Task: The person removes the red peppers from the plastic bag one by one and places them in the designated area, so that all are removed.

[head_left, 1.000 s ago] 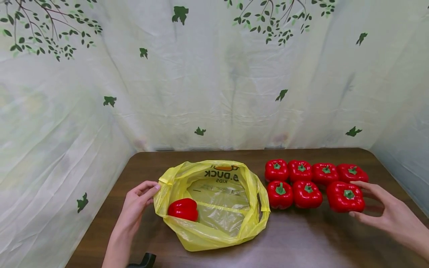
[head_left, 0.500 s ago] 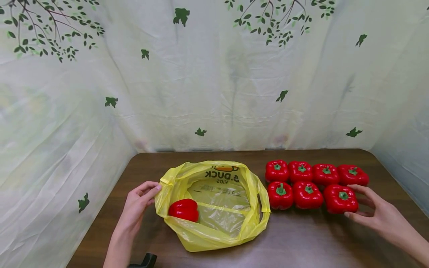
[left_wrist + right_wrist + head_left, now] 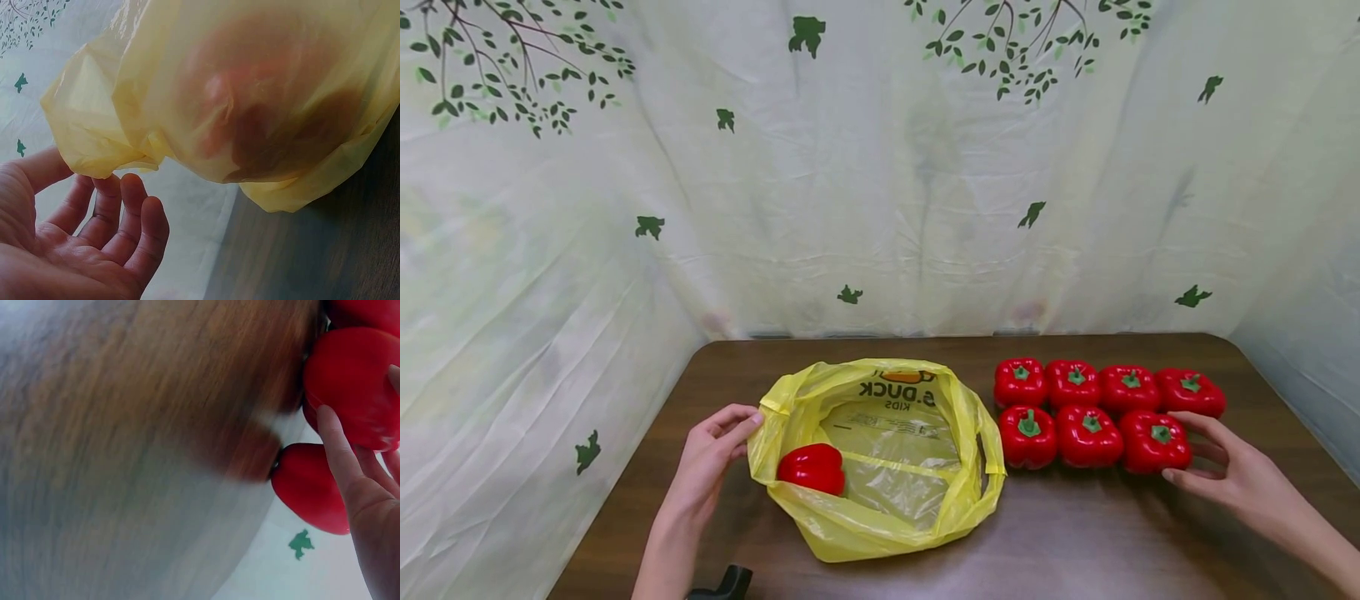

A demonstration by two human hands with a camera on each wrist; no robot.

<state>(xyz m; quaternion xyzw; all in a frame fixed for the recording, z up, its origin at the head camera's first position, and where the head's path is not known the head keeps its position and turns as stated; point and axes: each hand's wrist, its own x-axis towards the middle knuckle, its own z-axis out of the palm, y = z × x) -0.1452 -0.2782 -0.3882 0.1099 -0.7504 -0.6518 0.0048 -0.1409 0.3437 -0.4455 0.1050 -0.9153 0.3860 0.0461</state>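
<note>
In the head view a yellow plastic bag [image 3: 850, 537] lies with its mouth spread, one red bell pepper [image 3: 811, 469] inside at its left. My left hand [image 3: 709, 458] pinches the bag's left rim between thumb and fingers; the left wrist view shows the pepper dimly through the film. At the right, my right hand [image 3: 1243, 471] holds a bell pepper [image 3: 1154, 443] from its right side, thumb in front and fingers behind. This pepper stands stem up at the right end of the front row, beside another bell pepper [image 3: 1088, 437]. The right wrist view shows the thumb against its side.
Several more red bell peppers [image 3: 1129, 388] stand in two rows at the right of the brown wooden table [image 3: 970, 558]. A black curved object [image 3: 726, 583] sits at the near edge by the left forearm. A leaf-printed curtain [image 3: 880, 208] encloses the back and sides.
My right hand has moved left with the bell pepper, bringing it up to the front row. The left hand stays at the bag's rim.
</note>
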